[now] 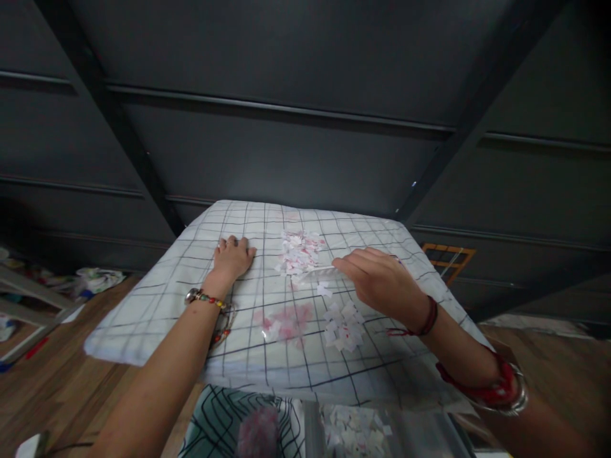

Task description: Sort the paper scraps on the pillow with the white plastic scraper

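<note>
My left hand [232, 259] rests on the checked cloth with its fingers lying on it, holding nothing. In my right hand [375, 277] the fingers are pinched on a thin white strip [319, 273], its exact kind unclear. That strip reaches left to the near edge of a heap of small white paper pieces [300, 251] with red marks. Just below it lies a single white piece [324, 290]. Closer to me are a loose cluster of white pieces [344, 327] and, to its left, a clear bag with pinkish pieces [285, 322].
The table [167, 305] has a white cloth with dark grid lines and stands against a dark panelled wall [286, 159]. Below its front edge sit a plastic bin [356, 432] of white pieces and a pinkish bag [258, 432] on green patterned fabric.
</note>
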A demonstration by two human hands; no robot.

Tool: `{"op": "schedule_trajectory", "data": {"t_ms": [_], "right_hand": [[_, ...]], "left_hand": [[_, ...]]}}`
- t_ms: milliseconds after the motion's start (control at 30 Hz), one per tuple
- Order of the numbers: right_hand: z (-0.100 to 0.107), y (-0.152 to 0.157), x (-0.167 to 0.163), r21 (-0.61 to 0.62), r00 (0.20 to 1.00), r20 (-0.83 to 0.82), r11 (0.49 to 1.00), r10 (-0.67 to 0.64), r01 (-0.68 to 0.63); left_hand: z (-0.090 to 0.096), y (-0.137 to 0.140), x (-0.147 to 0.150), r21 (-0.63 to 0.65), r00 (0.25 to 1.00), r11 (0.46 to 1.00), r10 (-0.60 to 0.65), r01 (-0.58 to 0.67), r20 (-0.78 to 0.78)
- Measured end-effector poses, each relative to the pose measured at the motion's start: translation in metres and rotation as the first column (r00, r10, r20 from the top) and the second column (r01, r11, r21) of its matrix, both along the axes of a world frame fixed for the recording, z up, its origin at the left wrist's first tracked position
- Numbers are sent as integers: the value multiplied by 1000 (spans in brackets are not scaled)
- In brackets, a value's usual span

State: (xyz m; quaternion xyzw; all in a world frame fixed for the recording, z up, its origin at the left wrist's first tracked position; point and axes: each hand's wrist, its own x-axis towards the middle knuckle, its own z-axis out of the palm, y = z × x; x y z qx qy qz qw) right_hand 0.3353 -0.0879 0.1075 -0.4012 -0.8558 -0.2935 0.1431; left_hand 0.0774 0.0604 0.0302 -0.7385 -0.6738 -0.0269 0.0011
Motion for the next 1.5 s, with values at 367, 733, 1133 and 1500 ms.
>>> {"op": "schedule_trajectory", "data": {"t_ms": [367,733,1133,1500], "right_hand": [[-3,3,1,46,1000,-25,999,-3,4],[-4,3,7,36,999,-39,999,-34,35],[-1,-11,7,-28,996,-84,1000,-12,10],[-1,-9,3,-81,997,-74,996,-32,26]], "left_hand": [[-1,2,0,-7,1000,1000,14,-14,3],[-2,3,0,-18,1000,1000,18,-18,2],[-2,3,0,-9,1000,1000,9,-9,-2],[1,0,1,-5,1000,1000,12,-12,-4]]}}
